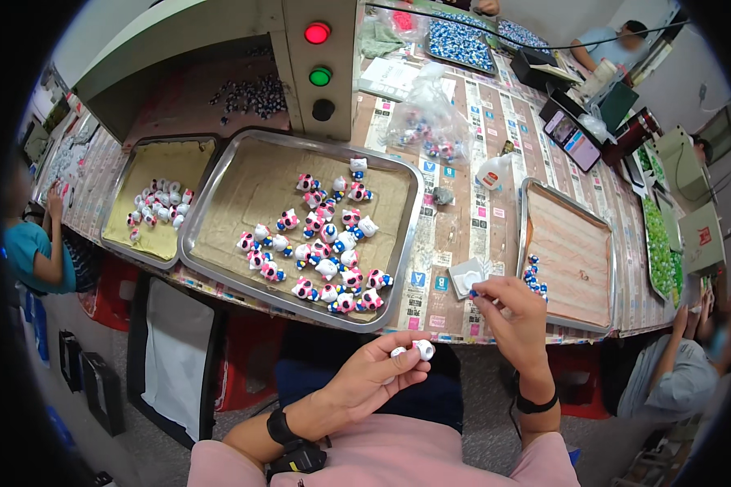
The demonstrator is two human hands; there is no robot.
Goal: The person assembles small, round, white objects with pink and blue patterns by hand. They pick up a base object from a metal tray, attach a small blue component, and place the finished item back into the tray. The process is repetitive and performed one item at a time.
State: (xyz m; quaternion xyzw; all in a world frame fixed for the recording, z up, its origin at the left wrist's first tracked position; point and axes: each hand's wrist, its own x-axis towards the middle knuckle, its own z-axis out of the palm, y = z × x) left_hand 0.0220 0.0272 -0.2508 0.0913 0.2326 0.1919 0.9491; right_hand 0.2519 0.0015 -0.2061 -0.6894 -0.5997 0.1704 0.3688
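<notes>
My left hand (pixel 374 375) is closed round white, rounded figurine heads (pixel 423 350), held in front of my body below the table edge. My right hand (pixel 513 318) pinches a tiny blue piece (pixel 473 295) between thumb and fingertips, just beside a small white square dish (pixel 465 277). Behind that hand, a metal tray with a pinkish lining (pixel 573 243) has several small blue-and-white figurine pieces (pixel 534 280) along its left side. To the left, a large lined metal tray (pixel 219 235) bears many pink, white and blue figurines (pixel 325 235).
A smaller yellow-lined tray (pixel 150 166) with white heads stands left. Behind it is a box-shaped machine (pixel 321 122) with lit red and green buttons. A white bottle (pixel 494 172), a plastic bag (pixel 430 122) and a phone (pixel 573 140) lie farther back. People sit at both sides.
</notes>
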